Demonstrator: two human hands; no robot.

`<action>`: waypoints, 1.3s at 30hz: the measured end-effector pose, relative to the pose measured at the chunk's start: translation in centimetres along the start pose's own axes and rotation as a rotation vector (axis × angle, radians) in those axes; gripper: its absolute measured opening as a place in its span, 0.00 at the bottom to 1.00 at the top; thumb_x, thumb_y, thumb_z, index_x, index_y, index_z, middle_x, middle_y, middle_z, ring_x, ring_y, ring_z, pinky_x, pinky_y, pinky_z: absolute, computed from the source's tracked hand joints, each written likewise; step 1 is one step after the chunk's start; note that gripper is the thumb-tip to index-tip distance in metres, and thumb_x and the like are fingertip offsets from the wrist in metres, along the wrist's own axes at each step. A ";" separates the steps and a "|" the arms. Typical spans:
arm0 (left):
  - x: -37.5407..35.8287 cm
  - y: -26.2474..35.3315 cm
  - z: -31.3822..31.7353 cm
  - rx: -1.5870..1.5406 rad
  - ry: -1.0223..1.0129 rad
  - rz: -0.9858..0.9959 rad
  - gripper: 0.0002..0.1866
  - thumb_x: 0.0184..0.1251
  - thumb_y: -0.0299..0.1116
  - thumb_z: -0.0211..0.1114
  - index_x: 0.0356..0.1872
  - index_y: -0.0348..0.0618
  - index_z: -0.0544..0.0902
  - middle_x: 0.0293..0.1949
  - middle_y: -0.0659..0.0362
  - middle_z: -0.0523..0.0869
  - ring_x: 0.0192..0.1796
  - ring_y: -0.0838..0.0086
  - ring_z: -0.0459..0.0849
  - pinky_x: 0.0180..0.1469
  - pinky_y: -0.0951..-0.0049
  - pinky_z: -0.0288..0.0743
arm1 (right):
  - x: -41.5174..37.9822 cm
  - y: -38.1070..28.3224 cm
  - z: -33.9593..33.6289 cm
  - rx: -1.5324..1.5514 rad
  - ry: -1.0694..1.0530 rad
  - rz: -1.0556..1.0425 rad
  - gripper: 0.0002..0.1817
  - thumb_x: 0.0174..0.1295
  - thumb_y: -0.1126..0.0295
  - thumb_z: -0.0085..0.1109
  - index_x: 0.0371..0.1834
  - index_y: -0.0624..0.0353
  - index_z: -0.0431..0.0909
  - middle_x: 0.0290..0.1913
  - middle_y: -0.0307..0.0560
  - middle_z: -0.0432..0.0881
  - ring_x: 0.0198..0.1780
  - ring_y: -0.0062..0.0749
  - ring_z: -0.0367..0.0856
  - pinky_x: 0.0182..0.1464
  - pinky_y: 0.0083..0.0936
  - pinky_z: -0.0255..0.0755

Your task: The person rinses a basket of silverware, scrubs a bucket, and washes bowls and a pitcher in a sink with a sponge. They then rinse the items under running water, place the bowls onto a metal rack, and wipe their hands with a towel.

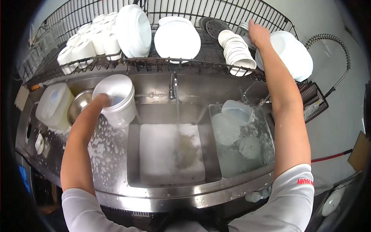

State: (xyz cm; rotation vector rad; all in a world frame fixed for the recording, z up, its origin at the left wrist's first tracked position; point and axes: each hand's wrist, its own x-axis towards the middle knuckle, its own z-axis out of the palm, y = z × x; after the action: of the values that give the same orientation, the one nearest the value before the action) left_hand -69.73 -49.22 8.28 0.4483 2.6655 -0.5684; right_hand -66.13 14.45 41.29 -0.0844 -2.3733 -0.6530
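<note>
My left hand [102, 101] reaches into the mouth of a white bucket [120, 112] on the left counter; its fingers are hidden inside or too small to read. A steel bowl [79, 105] and a cloudy plastic container [54, 106] stand left of the bucket. High on the right, my right hand [259, 34] is closed on a small white dish [245, 27] at the wire rack. Beside it a row of stacked white bowls [236, 52] leans in the rack, with large white dishes [290, 54] to its right.
Water runs from the faucet [173, 87] into a foamy sink [170, 154]. The right basin [235, 166] holds water and dishes. The rack [154, 63] also bears white cups [94, 42], large white plates [177, 40] and dark discs [216, 28]. A coiled hose [346, 50] hangs right.
</note>
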 end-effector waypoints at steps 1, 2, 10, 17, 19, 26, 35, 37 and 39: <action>1.3 0.2 0.7 0.084 -0.061 0.080 0.21 0.55 0.44 0.59 0.44 0.39 0.80 0.47 0.44 0.82 0.48 0.59 0.83 0.48 0.60 0.78 | 0.2 0.2 0.5 -0.013 -0.003 0.006 0.11 0.61 0.71 0.44 0.46 0.59 0.65 0.37 0.56 0.82 0.40 0.51 0.82 0.38 0.45 0.75; 2.2 0.7 0.7 0.121 -0.103 0.154 0.21 0.55 0.44 0.59 0.44 0.39 0.80 0.47 0.44 0.82 0.47 0.59 0.83 0.47 0.61 0.78 | 0.0 0.3 0.4 -0.025 -0.008 0.017 0.11 0.61 0.71 0.43 0.46 0.59 0.66 0.37 0.55 0.83 0.40 0.49 0.83 0.39 0.44 0.74; 5.9 4.3 1.0 -0.903 -0.364 0.131 0.19 0.59 0.45 0.56 0.43 0.41 0.81 0.43 0.48 0.84 0.43 0.62 0.83 0.45 0.62 0.79 | 0.2 0.2 0.8 -0.233 -0.247 0.094 0.16 0.58 0.71 0.48 0.51 0.57 0.68 0.43 0.48 0.84 0.46 0.42 0.83 0.50 0.54 0.64; 4.7 6.1 0.4 -1.461 -0.492 0.018 0.19 0.63 0.47 0.54 0.41 0.43 0.82 0.40 0.52 0.85 0.39 0.65 0.84 0.43 0.62 0.79 | 1.2 -0.6 -0.3 -0.265 -0.570 0.117 0.31 0.46 0.70 0.62 0.57 0.61 0.67 0.49 0.50 0.82 0.52 0.44 0.80 0.56 0.52 0.62; 4.3 6.5 -0.1 -1.521 -0.498 0.000 0.19 0.64 0.47 0.53 0.41 0.43 0.82 0.39 0.53 0.85 0.38 0.66 0.84 0.42 0.63 0.79 | 1.3 -0.6 -0.2 -0.258 -0.601 0.111 0.31 0.45 0.70 0.61 0.57 0.61 0.68 0.50 0.52 0.82 0.54 0.45 0.79 0.57 0.55 0.59; 3.9 6.2 -0.3 -1.592 -0.535 -0.014 0.19 0.65 0.48 0.52 0.40 0.43 0.83 0.38 0.54 0.86 0.37 0.66 0.84 0.42 0.63 0.79 | 2.0 1.8 0.2 0.145 0.011 0.073 0.25 0.54 0.64 0.60 0.54 0.64 0.70 0.46 0.59 0.81 0.51 0.47 0.79 0.55 0.37 0.69; 4.9 5.3 0.9 -1.624 -0.627 0.005 0.20 0.65 0.48 0.52 0.39 0.42 0.83 0.40 0.52 0.85 0.39 0.65 0.84 0.44 0.62 0.79 | -16.6 -0.6 -12.2 0.912 0.940 0.262 0.11 0.61 0.75 0.56 0.45 0.68 0.75 0.41 0.50 0.83 0.44 0.28 0.81 0.49 0.18 0.72; 5.9 5.0 1.3 -1.623 -0.645 0.013 0.20 0.65 0.48 0.52 0.38 0.42 0.83 0.40 0.51 0.85 0.40 0.64 0.84 0.44 0.61 0.78 | -23.6 -2.6 -11.0 0.889 0.908 0.469 0.06 0.60 0.75 0.57 0.38 0.65 0.74 0.36 0.43 0.79 0.37 0.22 0.76 0.42 0.18 0.70; 6.7 4.9 1.7 -1.632 -0.664 0.027 0.20 0.65 0.48 0.52 0.38 0.42 0.83 0.40 0.51 0.85 0.40 0.64 0.83 0.44 0.61 0.78 | -30.8 -4.8 -7.1 1.040 0.682 0.721 0.04 0.64 0.74 0.54 0.36 0.63 0.72 0.35 0.43 0.79 0.36 0.21 0.75 0.39 0.18 0.70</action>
State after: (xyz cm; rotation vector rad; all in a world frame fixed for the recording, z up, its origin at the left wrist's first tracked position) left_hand -73.26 -44.20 2.37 -0.1941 1.6618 1.2133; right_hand -39.15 10.20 24.69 -0.2003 -1.5748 0.7876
